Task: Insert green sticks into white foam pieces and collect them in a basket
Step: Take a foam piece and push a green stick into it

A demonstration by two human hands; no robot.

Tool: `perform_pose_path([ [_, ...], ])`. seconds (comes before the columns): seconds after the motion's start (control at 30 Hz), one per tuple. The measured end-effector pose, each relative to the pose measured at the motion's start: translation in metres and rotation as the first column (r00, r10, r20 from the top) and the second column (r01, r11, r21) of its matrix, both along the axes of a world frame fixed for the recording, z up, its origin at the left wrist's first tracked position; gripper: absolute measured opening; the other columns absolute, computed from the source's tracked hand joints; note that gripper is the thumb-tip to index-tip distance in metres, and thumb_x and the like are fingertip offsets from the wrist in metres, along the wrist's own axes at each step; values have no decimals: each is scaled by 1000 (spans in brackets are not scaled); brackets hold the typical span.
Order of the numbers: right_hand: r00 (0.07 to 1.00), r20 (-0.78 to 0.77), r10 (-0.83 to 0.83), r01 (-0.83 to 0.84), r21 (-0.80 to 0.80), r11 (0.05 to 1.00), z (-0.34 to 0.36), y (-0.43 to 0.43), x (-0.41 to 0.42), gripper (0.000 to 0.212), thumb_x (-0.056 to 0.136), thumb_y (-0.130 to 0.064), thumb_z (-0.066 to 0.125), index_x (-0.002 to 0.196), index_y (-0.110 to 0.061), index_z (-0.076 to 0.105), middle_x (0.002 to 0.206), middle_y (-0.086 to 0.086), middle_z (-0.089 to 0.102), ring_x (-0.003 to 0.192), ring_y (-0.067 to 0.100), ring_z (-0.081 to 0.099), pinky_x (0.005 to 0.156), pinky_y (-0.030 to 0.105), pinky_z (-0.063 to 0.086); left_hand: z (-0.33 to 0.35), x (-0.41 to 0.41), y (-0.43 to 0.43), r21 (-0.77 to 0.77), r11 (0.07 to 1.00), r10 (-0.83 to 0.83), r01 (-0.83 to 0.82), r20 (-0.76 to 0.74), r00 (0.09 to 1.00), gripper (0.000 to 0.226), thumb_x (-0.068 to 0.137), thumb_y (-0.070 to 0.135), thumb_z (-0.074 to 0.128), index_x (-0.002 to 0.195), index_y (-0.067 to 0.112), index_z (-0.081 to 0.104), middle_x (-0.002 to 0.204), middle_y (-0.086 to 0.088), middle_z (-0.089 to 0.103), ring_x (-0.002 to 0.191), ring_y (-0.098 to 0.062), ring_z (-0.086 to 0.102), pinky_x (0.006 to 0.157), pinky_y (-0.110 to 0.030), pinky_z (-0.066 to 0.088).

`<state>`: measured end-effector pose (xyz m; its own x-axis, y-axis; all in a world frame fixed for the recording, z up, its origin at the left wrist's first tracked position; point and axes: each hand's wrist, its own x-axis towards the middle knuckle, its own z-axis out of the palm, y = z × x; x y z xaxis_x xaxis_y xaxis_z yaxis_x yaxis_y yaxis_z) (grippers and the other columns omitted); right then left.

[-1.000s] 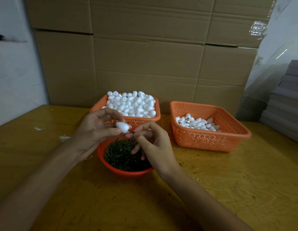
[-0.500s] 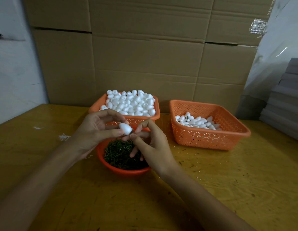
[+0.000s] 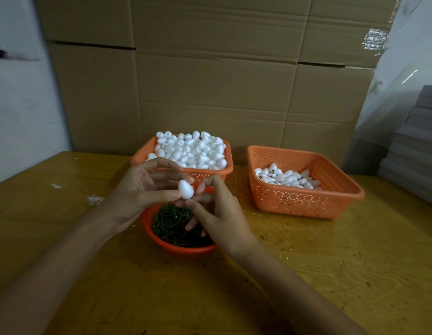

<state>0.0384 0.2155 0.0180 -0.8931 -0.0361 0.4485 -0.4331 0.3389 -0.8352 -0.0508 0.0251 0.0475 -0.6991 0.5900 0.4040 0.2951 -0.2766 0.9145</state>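
Foam piece [image 3: 186, 189] sits pinched in the left grip [image 3: 142, 189] over the bowl [image 3: 186, 250] of green sticks [image 3: 171, 223]; right grip [image 3: 219, 216] curls just beneath it, on what I cannot tell.

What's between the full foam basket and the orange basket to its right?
Nothing stands there: the head view shows only bare wooden table between the full basket and the right basket.

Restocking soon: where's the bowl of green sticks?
Head view, centre: the bowl sits on the table, directly in front of the full foam basket, nearest the person.
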Motion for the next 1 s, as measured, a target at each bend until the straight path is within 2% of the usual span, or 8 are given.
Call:
perform_pose_path([
  [0.17, 1000, -19, -16, 16, 32, 999, -1, -1, 0, 24, 105, -16, 64, 107, -24, 41, 110, -6, 79, 67, 21, 76, 50, 36, 52, -1, -2, 1, -65, 996, 51, -56, -77, 996, 44, 78, 4, 85, 105, 38, 78, 124, -16, 74, 116, -31, 71, 96, -38, 60],
  [0.3, 999, -22, -32, 33, 62, 998, 0, -1, 0, 25, 105, -16, 64, 108, -25, 41, 111, -5, 79, 68, 20, 76, 51, 38, 55, -2, -3, 1, -86, 995, 47, -53, -76, 996, 42, 74, 9, 83, 105, 35, 78, 126, -18, 72, 118, -34, 70, 98, -41, 59],
  [0.47, 999, -31, -36, 39, 86, 996, 0, -2, 1, 24, 104, -16, 65, 110, -22, 41, 109, -7, 79, 69, 19, 77, 52, 40, 57, -2, -3, 2, -85, 996, 23, -29, -72, 997, 39, 69, 18, 87, 103, 36, 79, 124, -15, 74, 118, -31, 71, 97, -37, 60],
  [0.6, 999, -29, -26, 29, 79, 996, 0, -2, 1, 22, 105, -16, 64, 111, -19, 43, 109, -8, 79, 70, 19, 77, 52, 38, 57, -4, -4, 1, -74, 997, 5, -14, -126, 992, 40, 70, 25, 87, 108, 35, 78, 126, -11, 74, 120, -27, 70, 96, -33, 59],
  [0.73, 999, 33, -6, 12, -188, 982, 7, 0, 2, 19, 106, -9, 60, 113, -11, 43, 107, 2, 80, 71, 24, 75, 51, 29, 53, -9, -8, 4, 2, 1000, 22, -22, -84, 996, 43, 77, 20, 85, 118, 19, 72, 131, -11, 71, 113, -33, 72, 86, -35, 62],
  [0.83, 998, 65, 0, 26, -399, 916, 16, 6, 0, 21, 107, -4, 56, 119, -1, 39, 109, 10, 80, 68, 23, 73, 50, 27, 53, -12, -8, 8, -6, 993, 117, -119, -135, 984, 33, 83, 28, 81, 111, 15, 73, 121, -10, 73, 98, -32, 75, 76, -37, 64],
  [0.9, 996, 61, -59, 81, -469, 880, 24, 17, -1, 17, 106, -2, 54, 115, -3, 39, 107, 10, 80, 65, 22, 72, 49, 27, 51, -13, -7, 11, -36, 987, 148, -158, -193, 970, 24, 84, 29, 79, 102, 14, 74, 109, -11, 76, 89, -30, 75, 71, -35, 63],
  [1.0, 963, 43, -267, 246, -549, 799, 34, 45, -2, 20, 103, -1, 53, 107, -15, 40, 101, 9, 81, 60, 20, 70, 46, 25, 48, -14, -3, 15, -93, 982, 134, -162, -255, 958, 11, 86, 25, 79, 91, 15, 76, 101, -9, 77, 85, -27, 74, 68, -33, 61],
])
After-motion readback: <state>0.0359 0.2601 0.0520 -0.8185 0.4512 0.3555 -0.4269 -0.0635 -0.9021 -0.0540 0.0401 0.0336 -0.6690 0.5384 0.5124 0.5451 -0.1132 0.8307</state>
